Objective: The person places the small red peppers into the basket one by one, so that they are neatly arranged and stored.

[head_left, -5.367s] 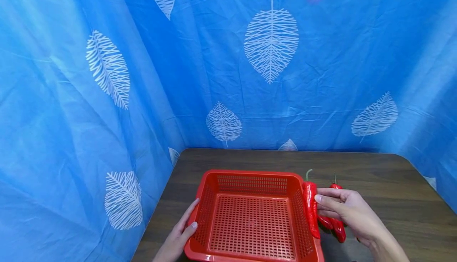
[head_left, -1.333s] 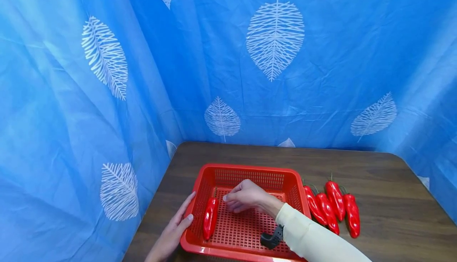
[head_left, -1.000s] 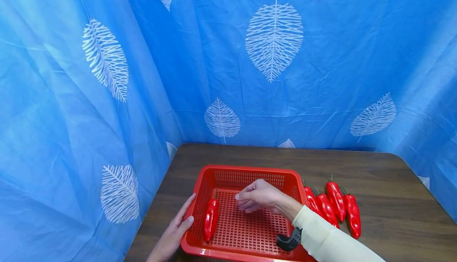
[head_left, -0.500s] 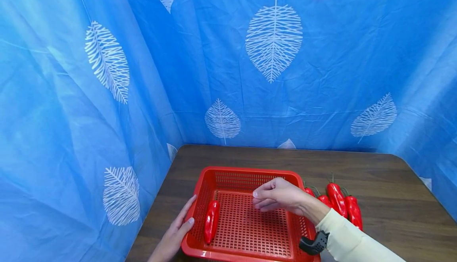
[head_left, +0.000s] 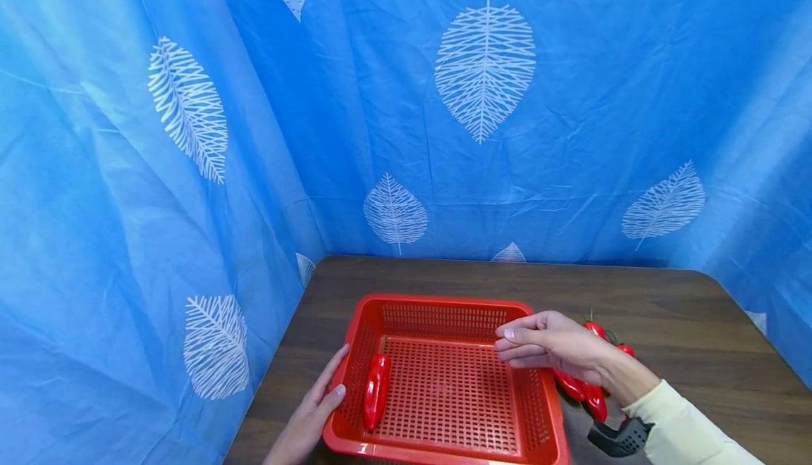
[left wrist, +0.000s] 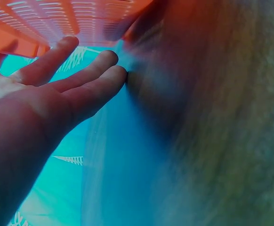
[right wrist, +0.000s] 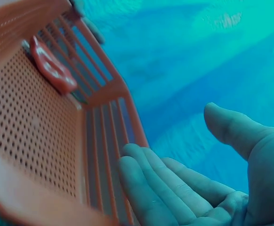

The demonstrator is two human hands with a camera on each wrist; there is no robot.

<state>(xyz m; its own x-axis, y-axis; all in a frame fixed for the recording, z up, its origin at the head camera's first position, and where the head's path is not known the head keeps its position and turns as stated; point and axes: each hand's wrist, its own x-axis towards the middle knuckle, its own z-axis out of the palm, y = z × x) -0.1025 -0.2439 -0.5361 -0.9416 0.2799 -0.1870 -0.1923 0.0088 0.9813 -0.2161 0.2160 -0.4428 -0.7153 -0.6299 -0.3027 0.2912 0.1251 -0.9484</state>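
Observation:
A red plastic basket (head_left: 450, 408) with a perforated floor stands on the table. One long red chili pepper (head_left: 376, 391) lies inside along its left wall, stem pointing away. My left hand (head_left: 307, 417) rests against the basket's left side, fingers extended along the outer wall and thumb at the rim; the left wrist view shows straight fingers (left wrist: 87, 73) under the slotted wall. Above the basket's right rim is my right hand (head_left: 557, 344), holding nothing, with the thumb apart from the extended fingers in the right wrist view. It partly hides several red chili peppers (head_left: 594, 403) beside the basket.
The brown wood-grain table (head_left: 685, 338) has rounded far corners. Blue curtains (head_left: 355, 98) with white leaf prints hang behind it and at both sides. A black wrist device (head_left: 620, 439) sits below my right hand, by a cream sleeve (head_left: 681, 423).
Earlier my right hand held a chili pepper at the basket's right rim; that pepper now lies inside at the left. The emptied hand has since moved rightward, its fingers spreading. My left hand stays put.

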